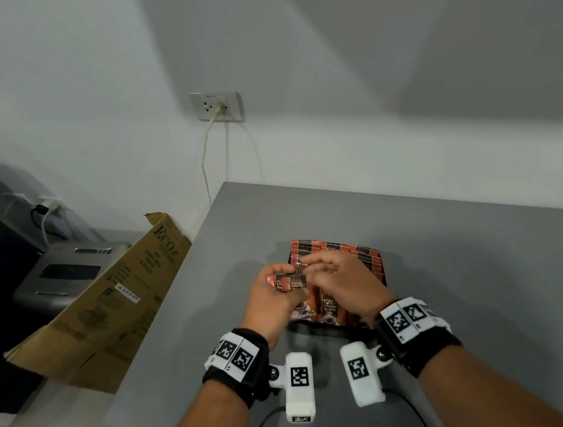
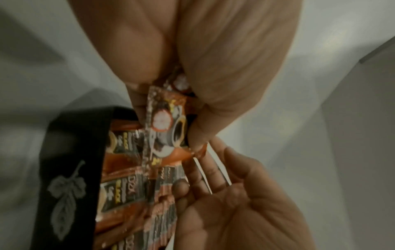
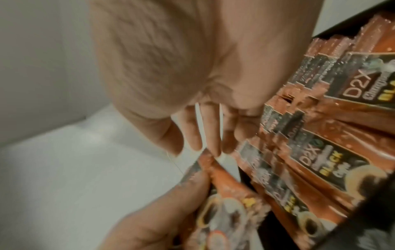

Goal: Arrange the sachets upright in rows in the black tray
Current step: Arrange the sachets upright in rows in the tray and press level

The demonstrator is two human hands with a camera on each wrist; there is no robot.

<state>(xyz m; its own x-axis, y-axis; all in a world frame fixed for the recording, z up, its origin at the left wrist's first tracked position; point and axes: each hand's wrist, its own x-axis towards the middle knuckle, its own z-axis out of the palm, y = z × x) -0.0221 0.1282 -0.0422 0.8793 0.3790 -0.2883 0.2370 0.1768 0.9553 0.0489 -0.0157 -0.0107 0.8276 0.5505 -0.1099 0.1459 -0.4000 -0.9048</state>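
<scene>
On the grey table stands the black tray, its dark wall printed with a pale leaf design visible in the left wrist view. Rows of orange-and-black sachets already stand upright in it, packed close together, their labels reading D2X and BLACK in the right wrist view. The left hand hovers just at the tray's left front corner and grips a small bunch of loose sachets, fingers and thumb curled round them; the left wrist view shows the thumb and fingers pinching the printed packets above the tray's edge. The right hand is over the tray, just beside the left hand. Its fingertips come up to the top edge of the held bunch, and in the right wrist view its fingers hang fairly straight and slightly spread, with nothing clamped between them; whether they touch the bunch cannot be told. To the left of the table leans a flattened cardboard box, and a wall socket with a plugged cord sits on the white wall behind.
</scene>
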